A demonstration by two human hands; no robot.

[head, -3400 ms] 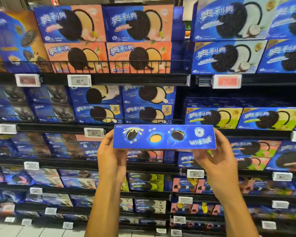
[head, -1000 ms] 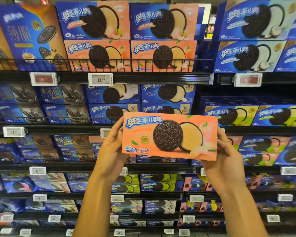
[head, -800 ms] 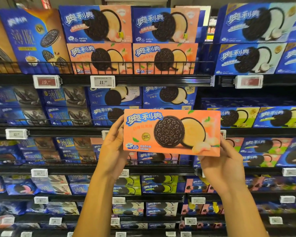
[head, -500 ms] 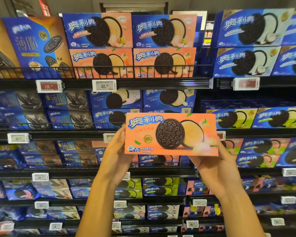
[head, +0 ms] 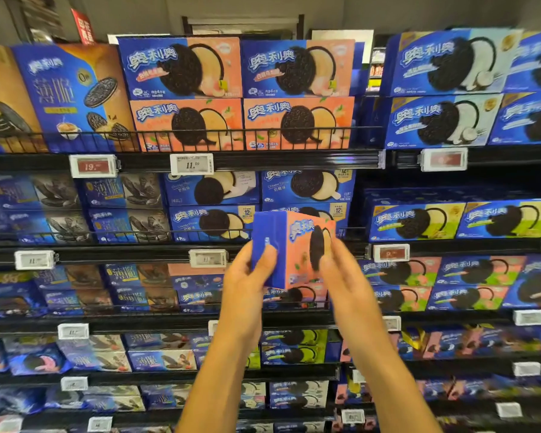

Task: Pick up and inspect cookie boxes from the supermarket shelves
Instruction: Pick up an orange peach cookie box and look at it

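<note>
Orange cookie box [head: 294,248] turned end-on, between left hand [head: 247,276], right hand [head: 344,276]

A supermarket aisle is showing here: black tiered shelves [head: 263,162] are carrying stacked cookie boxes [head: 185,123] in many flavours, and price tags [head: 191,164] are sitting clipped along each shelf edge.

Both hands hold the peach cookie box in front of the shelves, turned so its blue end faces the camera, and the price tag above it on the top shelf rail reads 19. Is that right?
Not quite. In the head view the white price tag above the cookie box reads 11.50; the 19 is on the red tag further left. The left hand and right hand do hold the box, blue end forward.
</note>
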